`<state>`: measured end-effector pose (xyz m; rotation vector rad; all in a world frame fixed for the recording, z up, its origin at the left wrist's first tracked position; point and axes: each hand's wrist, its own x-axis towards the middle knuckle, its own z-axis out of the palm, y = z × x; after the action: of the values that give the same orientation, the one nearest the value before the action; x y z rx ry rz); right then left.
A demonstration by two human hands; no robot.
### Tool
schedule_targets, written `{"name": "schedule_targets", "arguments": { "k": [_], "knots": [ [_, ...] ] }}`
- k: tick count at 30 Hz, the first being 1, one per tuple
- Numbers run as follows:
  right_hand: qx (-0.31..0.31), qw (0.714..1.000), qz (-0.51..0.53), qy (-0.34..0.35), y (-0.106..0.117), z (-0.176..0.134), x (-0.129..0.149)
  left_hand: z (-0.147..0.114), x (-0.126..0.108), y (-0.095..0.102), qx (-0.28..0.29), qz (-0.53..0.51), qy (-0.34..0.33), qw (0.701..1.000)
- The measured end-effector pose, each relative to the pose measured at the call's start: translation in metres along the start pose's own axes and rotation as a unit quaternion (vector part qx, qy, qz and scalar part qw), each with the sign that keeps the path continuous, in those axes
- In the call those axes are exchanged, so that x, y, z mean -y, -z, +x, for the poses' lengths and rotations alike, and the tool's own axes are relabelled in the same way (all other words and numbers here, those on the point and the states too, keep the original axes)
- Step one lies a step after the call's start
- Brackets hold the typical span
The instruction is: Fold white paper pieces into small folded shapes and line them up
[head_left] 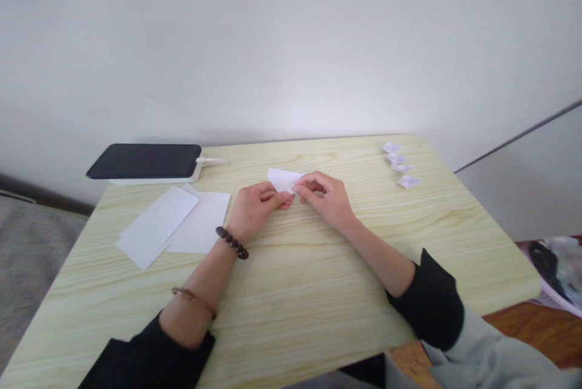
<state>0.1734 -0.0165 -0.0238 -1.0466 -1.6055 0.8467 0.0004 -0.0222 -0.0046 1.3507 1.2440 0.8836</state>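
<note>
A small folded piece of white paper [282,180] is pinched between both my hands above the middle of the light wooden table [318,280]. My left hand [254,208], with a dark bead bracelet at the wrist, grips its near left side. My right hand [325,196] pinches its right edge with thumb and fingertips. The paper's lower part is hidden behind my fingers.
Two flat white sheets [175,223] lie overlapping on the left of the table. A dark tablet on a white base [145,162] sits at the back left corner. Several small folded paper pieces [400,165] lie at the back right. A white wall stands behind.
</note>
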Motion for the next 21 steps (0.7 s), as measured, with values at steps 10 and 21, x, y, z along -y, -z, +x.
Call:
{"name": "schedule_targets", "arguments": {
  "k": [10, 21],
  "knots": [
    [-0.011, 0.996, -0.036, 0.081, 0.0025, 0.0005, -0.0015, 0.0001, -0.0028, 0.0047, 0.032, -0.083, 0.024, 0.996],
    [0.005, 0.99, -0.07, 0.12, 0.0042, 0.0003, 0.0015, 0.0, -0.0038, 0.0042, 0.036, -0.09, 0.041, 0.994]
  ]
}}
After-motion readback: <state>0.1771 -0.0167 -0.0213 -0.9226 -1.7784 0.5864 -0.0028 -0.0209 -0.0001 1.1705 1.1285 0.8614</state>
